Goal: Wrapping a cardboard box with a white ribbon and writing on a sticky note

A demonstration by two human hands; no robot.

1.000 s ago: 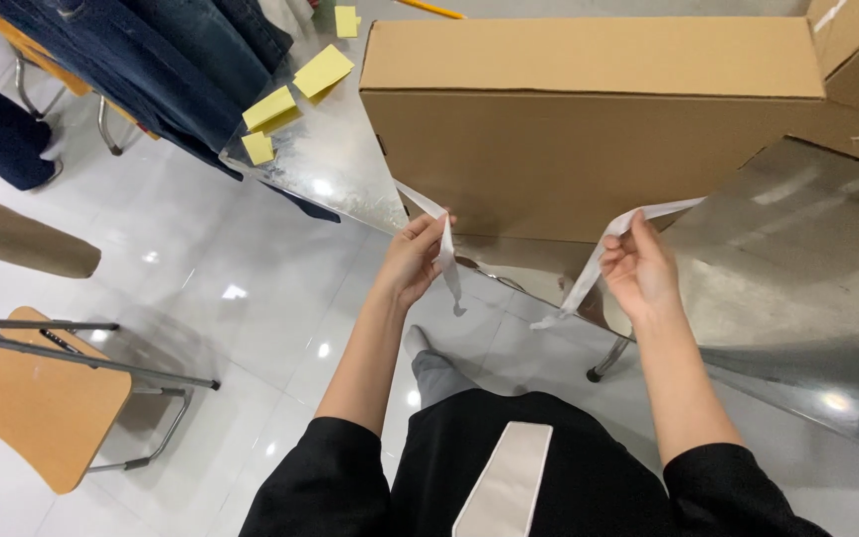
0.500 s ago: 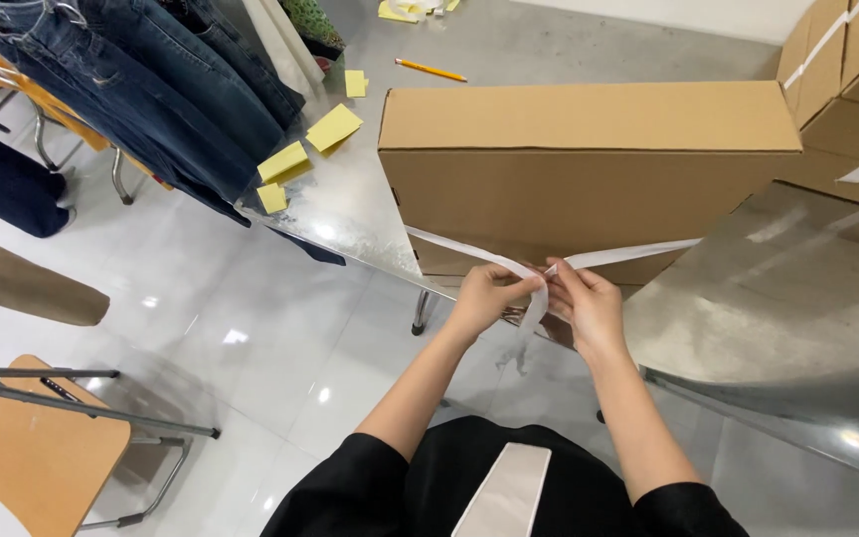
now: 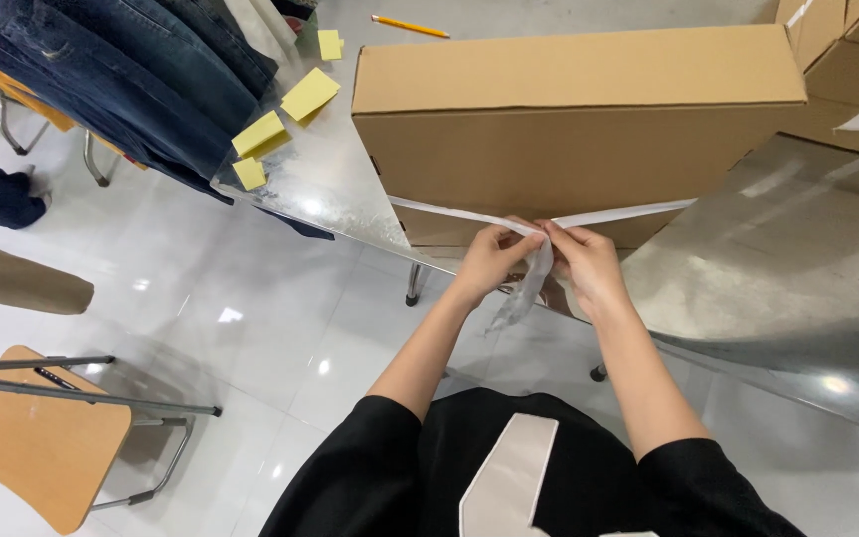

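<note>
We have both hands pinched shut on a white strap [image 3: 469, 214] that wraps a long cardboard box [image 3: 579, 129]. Our left hand [image 3: 489, 261] closes thumb and fingers on the strap end that runs in from the box's left side; our right hand [image 3: 586, 264] closes the same way on the end that runs in from the right. The 2 hands meet, knuckles almost touching, just in front of the box's near face, low and about mid-length. From between them the loose strap tails [image 3: 521, 293] hang down together toward the floor.

The box lies on its long side at the edge of a shiny metal table [image 3: 330, 184], its near face turned to us. To our right a second metal tabletop [image 3: 797, 259] slants in, close beside the right hand. More cardboard boxes [image 3: 847, 60] stand at the far right. On the first table, left of the box, lie yellow note pads [image 3: 285, 114], with an orange pencil [image 3: 410, 27] farther back. Dark jeans [image 3: 101, 70] hang at the upper left, and a wooden chair [image 3: 37, 447] stands on the pale floor at the lower left.
</note>
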